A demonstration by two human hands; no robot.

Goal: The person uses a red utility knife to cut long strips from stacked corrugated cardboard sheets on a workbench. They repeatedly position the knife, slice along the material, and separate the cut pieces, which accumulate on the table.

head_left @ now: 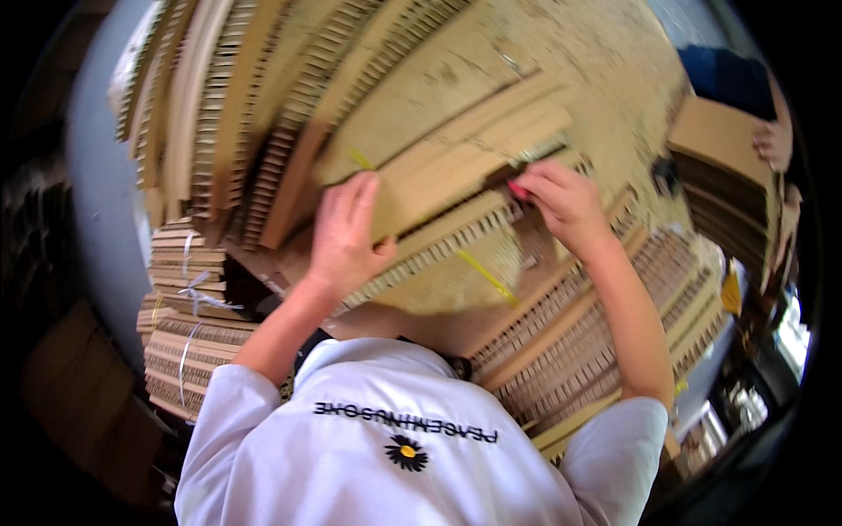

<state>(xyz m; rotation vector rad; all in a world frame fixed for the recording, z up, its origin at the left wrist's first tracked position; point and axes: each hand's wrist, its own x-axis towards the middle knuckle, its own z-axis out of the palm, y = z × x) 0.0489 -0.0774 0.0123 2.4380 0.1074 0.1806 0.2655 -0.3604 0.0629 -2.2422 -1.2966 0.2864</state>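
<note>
In front of me lie long brown cardboard pieces [465, 167] with a slotted or honeycomb edge strip [447, 245] along their near side. My left hand [346, 232] rests on the left end of these pieces, fingers stretched out together and thumb apart. At their right end my right hand [561, 206] is closed on a small red thing [519, 189], its kind blurred and mostly hidden by the fingers. A yellow strap [487, 276] shows below the pieces, and a short yellow end [361, 159] sticks out beyond my left fingertips.
Slotted cardboard strips [303, 149] stand in rows at the far left. Tied bundles [189, 342] are stacked by my left elbow. More strips [570, 351] lie under my right forearm. At the far right another person's hand [772, 145] touches a cardboard stack [715, 131].
</note>
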